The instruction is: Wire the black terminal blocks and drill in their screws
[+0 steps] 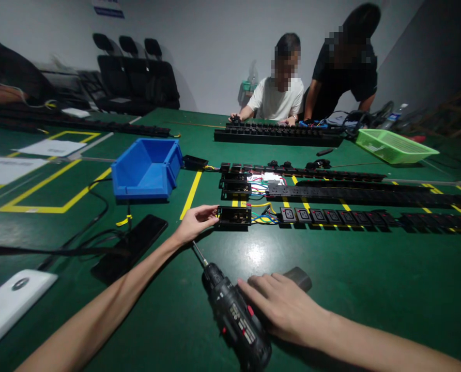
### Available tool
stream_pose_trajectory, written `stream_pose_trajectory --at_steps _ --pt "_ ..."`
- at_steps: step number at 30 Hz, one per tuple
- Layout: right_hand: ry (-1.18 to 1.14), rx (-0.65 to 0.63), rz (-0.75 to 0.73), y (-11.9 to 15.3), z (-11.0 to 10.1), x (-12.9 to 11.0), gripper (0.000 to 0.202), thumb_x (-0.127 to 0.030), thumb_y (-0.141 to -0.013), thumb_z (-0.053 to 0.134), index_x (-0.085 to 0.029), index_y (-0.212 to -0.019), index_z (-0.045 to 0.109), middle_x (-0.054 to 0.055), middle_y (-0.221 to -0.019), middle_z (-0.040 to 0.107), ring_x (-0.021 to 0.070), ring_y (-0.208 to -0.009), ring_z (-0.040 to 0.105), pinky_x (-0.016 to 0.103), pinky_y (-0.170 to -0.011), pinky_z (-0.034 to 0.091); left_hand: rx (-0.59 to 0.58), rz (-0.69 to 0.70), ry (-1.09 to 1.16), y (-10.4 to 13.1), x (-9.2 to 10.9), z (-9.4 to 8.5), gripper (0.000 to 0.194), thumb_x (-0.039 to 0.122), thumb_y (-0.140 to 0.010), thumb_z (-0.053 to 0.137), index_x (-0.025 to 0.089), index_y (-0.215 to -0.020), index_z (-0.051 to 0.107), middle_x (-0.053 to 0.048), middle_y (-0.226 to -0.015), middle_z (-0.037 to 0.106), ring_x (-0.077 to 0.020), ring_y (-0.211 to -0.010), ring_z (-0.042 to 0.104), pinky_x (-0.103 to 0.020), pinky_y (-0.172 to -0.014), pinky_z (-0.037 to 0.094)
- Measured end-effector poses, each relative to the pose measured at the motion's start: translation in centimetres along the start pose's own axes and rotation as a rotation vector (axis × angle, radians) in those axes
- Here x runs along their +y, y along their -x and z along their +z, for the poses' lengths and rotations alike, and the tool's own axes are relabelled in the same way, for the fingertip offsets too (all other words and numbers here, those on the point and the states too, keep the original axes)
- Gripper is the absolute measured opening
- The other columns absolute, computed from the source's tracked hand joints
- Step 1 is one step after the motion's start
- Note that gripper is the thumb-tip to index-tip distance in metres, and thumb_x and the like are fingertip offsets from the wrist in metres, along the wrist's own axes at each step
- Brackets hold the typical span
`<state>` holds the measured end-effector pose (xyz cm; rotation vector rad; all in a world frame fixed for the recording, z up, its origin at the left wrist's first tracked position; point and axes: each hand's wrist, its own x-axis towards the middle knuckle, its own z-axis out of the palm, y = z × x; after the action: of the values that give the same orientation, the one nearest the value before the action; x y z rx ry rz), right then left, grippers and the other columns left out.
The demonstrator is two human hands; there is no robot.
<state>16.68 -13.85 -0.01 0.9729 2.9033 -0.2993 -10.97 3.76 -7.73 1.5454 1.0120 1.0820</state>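
My left hand (195, 223) pinches something small at the left end of a black open-topped housing (234, 216). Coloured wires (264, 217) run from that housing to a row of black sockets (318, 217) on the right. My right hand (279, 305) is wrapped round the handle of a black cordless screwdriver (236, 318), which lies on its side with its bit pointing up and left, close below my left hand. Two similar housings and long black socket strips (350, 196) lie just behind.
A blue bin (145, 170) stands at the left, near a black phone (132, 248), cables and a white device (15, 305). A green basket (395, 146) sits at the back right. Two people work behind a black strip (277, 135); another person's arm shows far left.
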Motion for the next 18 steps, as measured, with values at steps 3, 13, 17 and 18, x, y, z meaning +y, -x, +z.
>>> stream_pose_trajectory --at_steps 3,13,17,18 --pt "0.045 0.025 -0.020 -0.6 0.6 -0.3 0.064 -0.020 -0.090 0.049 -0.007 -0.149 0.028 0.021 -0.127 0.057 0.0279 -0.097 0.061 0.041 -0.077 0.051 -0.007 0.007 -0.004 0.0 0.1 0.0 0.061 0.043 -0.069 0.081 0.011 -0.119 0.065 -0.011 -0.101 0.072 -0.0205 -0.087 0.068 -0.040 -0.089 0.055" --pt "-0.477 0.322 0.072 2.6 -0.9 -0.6 0.067 -0.040 -0.085 0.060 -0.021 -0.145 0.036 0.014 -0.119 0.064 0.0255 -0.099 0.066 0.037 -0.079 0.054 0.033 -0.013 -0.041 0.0 1.3 0.2 0.062 0.054 -0.072 0.075 0.009 -0.114 0.068 -0.016 -0.112 0.071 -0.0275 -0.102 0.068 -0.044 -0.097 0.051" --pt "-0.781 0.417 0.288 6.0 -1.8 -0.3 0.065 -0.047 -0.076 0.068 -0.023 -0.134 0.053 0.014 -0.114 0.068 0.0285 -0.099 0.067 0.041 -0.085 0.056 0.055 -0.015 -0.057 0.0 1.6 0.3 0.062 0.057 -0.072 0.074 0.010 -0.112 0.069 -0.016 -0.111 0.071 -0.0283 -0.102 0.068 -0.043 -0.095 0.053" --pt "-0.808 0.444 0.378 6.9 -1.7 -0.2 0.058 -0.047 -0.076 0.067 -0.023 -0.129 0.058 0.013 -0.108 0.069 0.0279 -0.094 0.068 0.041 -0.082 0.058 0.061 -0.012 -0.064 0.0 1.7 0.3 0.061 0.057 -0.072 0.074 0.010 -0.111 0.070 -0.015 -0.111 0.072 -0.0283 -0.101 0.068 -0.043 -0.094 0.053"
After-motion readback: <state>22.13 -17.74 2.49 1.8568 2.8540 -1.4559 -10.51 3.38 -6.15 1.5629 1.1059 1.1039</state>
